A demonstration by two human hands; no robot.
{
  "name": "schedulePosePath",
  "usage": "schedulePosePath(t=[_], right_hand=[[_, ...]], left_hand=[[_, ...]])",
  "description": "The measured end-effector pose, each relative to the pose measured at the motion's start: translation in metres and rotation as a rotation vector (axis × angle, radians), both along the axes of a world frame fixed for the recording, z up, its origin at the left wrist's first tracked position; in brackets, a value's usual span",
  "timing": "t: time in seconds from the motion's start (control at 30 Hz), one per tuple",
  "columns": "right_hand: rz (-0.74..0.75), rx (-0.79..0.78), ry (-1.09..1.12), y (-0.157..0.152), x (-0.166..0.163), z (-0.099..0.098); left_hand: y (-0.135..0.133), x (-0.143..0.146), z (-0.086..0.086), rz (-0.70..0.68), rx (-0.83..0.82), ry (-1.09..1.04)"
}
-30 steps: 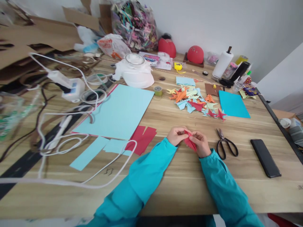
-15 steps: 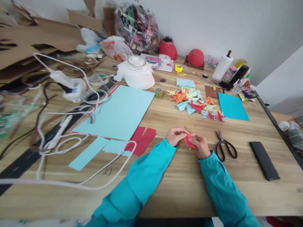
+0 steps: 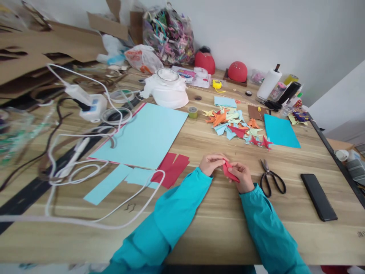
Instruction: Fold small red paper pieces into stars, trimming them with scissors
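Red folded paper (image 3: pixel 227 171) sits between both hands, over the wooden table (image 3: pixel 216 220). Left to right, as I see it: left hand (image 3: pixel 211 164) nearly closed, thumb and fingers pinching its upper-left end; long axis slants down rightward, lower end pointing toward my lower right; right hand (image 3: pixel 242 177) pinching its middle; scissors (image 3: pixel 267 172) near. Against one second ago, the paper slants flatter.
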State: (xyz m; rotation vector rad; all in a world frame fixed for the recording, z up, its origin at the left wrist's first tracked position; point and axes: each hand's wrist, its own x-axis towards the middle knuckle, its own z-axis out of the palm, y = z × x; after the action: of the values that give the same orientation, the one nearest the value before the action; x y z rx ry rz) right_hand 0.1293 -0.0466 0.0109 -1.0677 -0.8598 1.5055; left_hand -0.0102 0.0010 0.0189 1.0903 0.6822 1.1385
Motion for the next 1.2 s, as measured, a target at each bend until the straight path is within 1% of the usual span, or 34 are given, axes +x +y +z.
schedulePosePath(t=[0.2, 0.37, 0.57, 0.8, 1.03, 1.2], right_hand=[[-0.001, 0.011, 0.006, 0.000, -0.001, 0.000], [-0.002, 0.020, 0.006, 0.000, -0.001, 0.000], [-0.018, 0.015, 0.005, 0.000, -0.001, 0.000], [-0.012, 0.011, 0.000, 0.000, -0.001, 0.001], [-0.030, 0.019, 0.006, 0.000, -0.002, 0.003], [-0.031, 0.024, 0.006, 0.000, -0.003, 0.005]], left_hand=[[-0.002, 0.002, 0.001, 0.012, -0.165, -0.007], [-0.004, 0.003, 0.005, 0.050, -0.228, -0.012], [-0.005, 0.004, 0.004, 0.077, -0.225, 0.008], [-0.006, 0.003, 0.003, 0.113, -0.111, 0.136], [-0.006, 0.003, 0.010, 0.107, -0.200, 0.118], [-0.007, 0.003, 0.012, 0.107, -0.219, 0.109]])
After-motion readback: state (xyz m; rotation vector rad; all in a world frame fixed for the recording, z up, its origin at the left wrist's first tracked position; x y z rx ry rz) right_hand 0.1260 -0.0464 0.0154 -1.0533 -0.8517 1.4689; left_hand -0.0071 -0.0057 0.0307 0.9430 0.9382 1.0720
